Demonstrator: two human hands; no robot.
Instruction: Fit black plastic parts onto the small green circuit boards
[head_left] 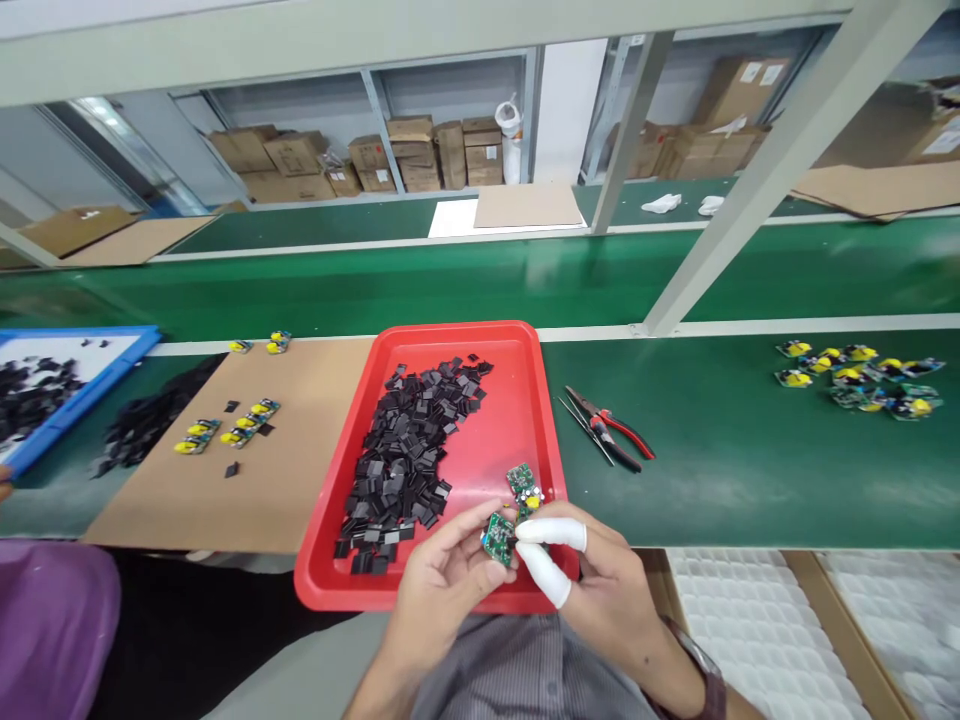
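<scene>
My left hand (454, 570) is closed on a small green circuit board (496, 538), held over the near end of a red tray (420, 597). My right hand (592, 560) wears white finger cots (551, 533) on its thumb and index finger. Those two fingertips pinch together at the board's right edge. Something dark shows between them, too small to name. Just beyond, more circuit boards (520, 478) lie in the tray, one with a yellow part, partly hidden by my hands. A heap of small black square pieces (412, 440) fills the tray's left side.
Pliers (611, 425) and tweezers (586, 432) lie right of the tray. Several yellow-topped boards (862, 375) sit far right; others (251, 422) rest on cardboard (292, 500) at left. A blue-rimmed tray (90, 400) and a purple stool (56, 625) are further left. A post (780, 180) rises behind.
</scene>
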